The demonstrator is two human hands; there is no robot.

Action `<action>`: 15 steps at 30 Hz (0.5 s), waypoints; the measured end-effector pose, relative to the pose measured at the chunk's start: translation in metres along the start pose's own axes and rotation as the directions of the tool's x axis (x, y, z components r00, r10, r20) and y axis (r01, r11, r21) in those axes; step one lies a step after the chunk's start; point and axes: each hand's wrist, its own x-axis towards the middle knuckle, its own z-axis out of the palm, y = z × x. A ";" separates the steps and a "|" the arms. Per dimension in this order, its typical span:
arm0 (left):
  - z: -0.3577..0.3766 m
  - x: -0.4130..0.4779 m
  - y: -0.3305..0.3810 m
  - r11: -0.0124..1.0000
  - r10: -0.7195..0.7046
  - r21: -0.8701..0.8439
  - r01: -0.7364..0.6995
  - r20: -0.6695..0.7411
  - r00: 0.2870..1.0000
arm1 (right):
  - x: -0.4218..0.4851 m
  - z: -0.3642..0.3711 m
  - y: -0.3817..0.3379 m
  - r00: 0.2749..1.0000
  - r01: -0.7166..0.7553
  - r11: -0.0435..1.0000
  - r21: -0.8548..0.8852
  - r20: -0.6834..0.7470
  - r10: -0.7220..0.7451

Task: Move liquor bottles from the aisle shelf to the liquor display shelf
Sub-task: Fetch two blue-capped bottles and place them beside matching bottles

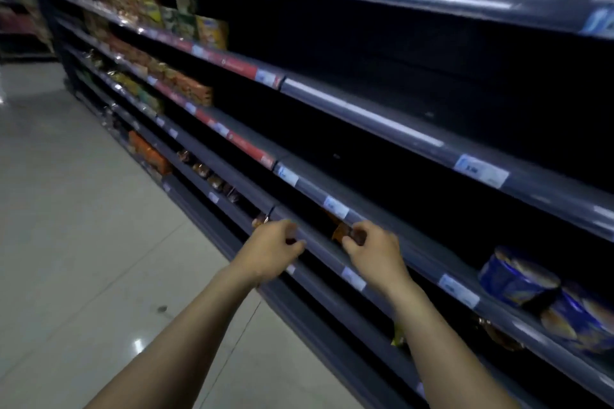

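Your right hand pinched a small amber bottle at a low tier of the aisle shelf; left hand curled, contents unclear. Blue tins lay further right. Advice: grip the body firmly, clear the shelf lip before lifting.

You have blue round tins at the right, orange packets farther left, and a pale tiled floor.
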 end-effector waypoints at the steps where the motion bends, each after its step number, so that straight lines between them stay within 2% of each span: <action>1: -0.012 0.026 0.011 0.999 0.052 -0.004 -0.052 -0.020 0.998 | 0.023 -0.012 -0.011 0.998 0.015 1.000 -0.011 -0.063 -0.016; 5: -0.044 0.122 0.074 0.969 0.245 0.001 -0.248 -0.152 0.957 | 0.108 -0.060 -0.053 0.953 0.122 0.991 -0.060 -0.270 -0.133; 8: -0.063 0.179 0.137 0.924 0.372 -0.001 -0.383 -0.232 0.899 | 0.161 -0.099 -0.086 0.890 0.201 0.976 -0.080 -0.402 -0.217; 11: -0.086 0.225 0.200 0.855 0.485 -0.013 -0.519 -0.333 0.808 | 0.198 -0.145 -0.115 0.789 0.277 0.951 -0.133 -0.533 -0.305; 15: -0.113 0.263 0.275 0.734 0.590 -0.062 -0.677 -0.436 0.680 | 0.216 -0.211 -0.140 0.612 0.326 0.920 -0.218 -0.693 -0.381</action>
